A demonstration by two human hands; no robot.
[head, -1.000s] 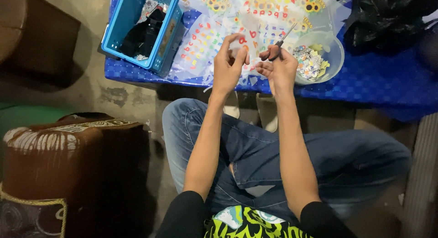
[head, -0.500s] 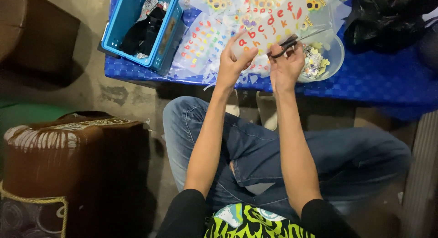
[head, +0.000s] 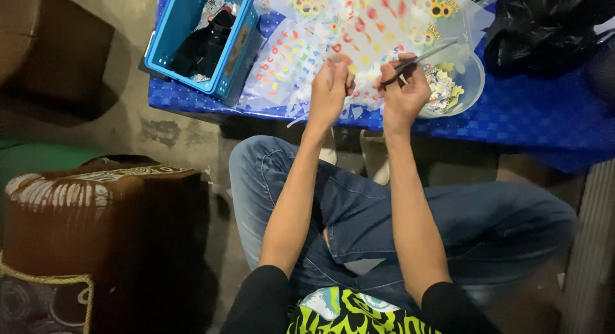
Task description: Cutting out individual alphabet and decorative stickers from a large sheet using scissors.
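The clear printed sheet [head: 378,26] of coloured letters and flower shapes is what I am working on; it is lifted over the tabletop [head: 538,116], just ahead of both hands, with its near edge between them. My left hand [head: 330,90] is closed on that near edge, fingers curled, pinching the plastic. My right hand [head: 402,94] is wrapped round the handles of the scissors [head: 416,57], whose dark blades point away and to the right, lying across the sheet; whether the blades are parted I cannot tell from here.

To cut well, I judge the left hand should keep the sheet taut and flat, so the thin plastic does not fold into the blades. I would turn the sheet with the left hand rather than twist the scissors, and keep the left fingertips back from the cutting line. Short bites near the pivot should follow the printed outlines more cleanly than long snips.

Just beyond the right hand sits a clear bowl [head: 461,84] holding small cut pieces, close enough for offcuts to drop in. More letter sheets [head: 288,58] lie flat on the blue checked cloth ahead of the left hand. Farther left stands a blue basket [head: 173,36] with dark things inside, and far to the right a black bag [head: 544,26].
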